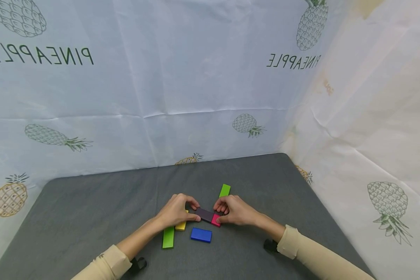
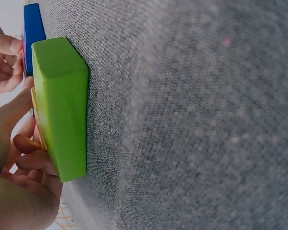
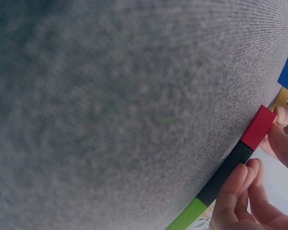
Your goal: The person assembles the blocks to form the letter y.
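Observation:
In the head view my left hand (image 1: 176, 211) holds the left end of a dark rectangular block (image 1: 205, 214), thumb on its near side and index finger on its far side. The red block (image 1: 216, 220) meets its right end. My right hand (image 1: 238, 210) pinches this red block, thumb at its near end, other fingers curled behind. A light green block (image 1: 225, 189) lies just beyond the right hand, partly covered by it. In the right wrist view, a black face (image 3: 226, 172) shows between red and green. Under the left hand is a yellow block (image 1: 181, 226), partly hidden.
Beside the yellow block lies another green block (image 1: 168, 237), large in the left wrist view. A blue block (image 1: 201, 235) rests nearer the body, between the forearms. The grey cloth-covered table (image 1: 266, 179) backs onto a white curtain (image 1: 196, 77) printed with pineapples.

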A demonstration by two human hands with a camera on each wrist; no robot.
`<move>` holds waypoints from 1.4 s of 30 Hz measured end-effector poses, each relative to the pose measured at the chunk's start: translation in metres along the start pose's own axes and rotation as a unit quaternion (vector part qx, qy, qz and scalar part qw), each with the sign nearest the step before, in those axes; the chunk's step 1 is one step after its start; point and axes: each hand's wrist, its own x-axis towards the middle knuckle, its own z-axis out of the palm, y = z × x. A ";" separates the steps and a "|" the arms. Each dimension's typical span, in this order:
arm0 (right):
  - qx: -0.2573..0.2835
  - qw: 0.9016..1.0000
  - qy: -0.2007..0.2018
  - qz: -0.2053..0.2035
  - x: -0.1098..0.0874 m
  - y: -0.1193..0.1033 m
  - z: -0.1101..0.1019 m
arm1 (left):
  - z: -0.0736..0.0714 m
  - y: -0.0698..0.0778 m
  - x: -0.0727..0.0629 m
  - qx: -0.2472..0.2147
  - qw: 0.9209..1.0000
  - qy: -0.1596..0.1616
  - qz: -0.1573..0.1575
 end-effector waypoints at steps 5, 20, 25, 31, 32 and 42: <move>-0.003 1.000 0.001 0.001 0.000 0.000 0.000 | -0.001 0.000 0.000 0.001 1.000 0.000 -0.003; -0.007 1.000 0.001 0.007 -0.001 0.000 0.000 | 0.009 -0.026 0.000 -0.006 0.998 0.037 0.053; -0.006 1.000 0.003 0.007 0.000 -0.001 0.000 | -0.006 -0.005 -0.008 0.006 1.000 0.029 -0.008; -0.006 1.000 0.002 0.001 0.000 -0.001 0.000 | -0.018 -0.010 -0.016 0.032 0.999 0.004 -0.035; -0.005 1.000 0.002 0.003 0.000 -0.002 0.000 | -0.020 -0.011 -0.018 0.035 0.999 0.000 -0.034; 0.001 1.000 0.001 -0.004 -0.003 0.001 -0.001 | -0.031 -0.020 -0.033 0.048 0.998 -0.048 0.011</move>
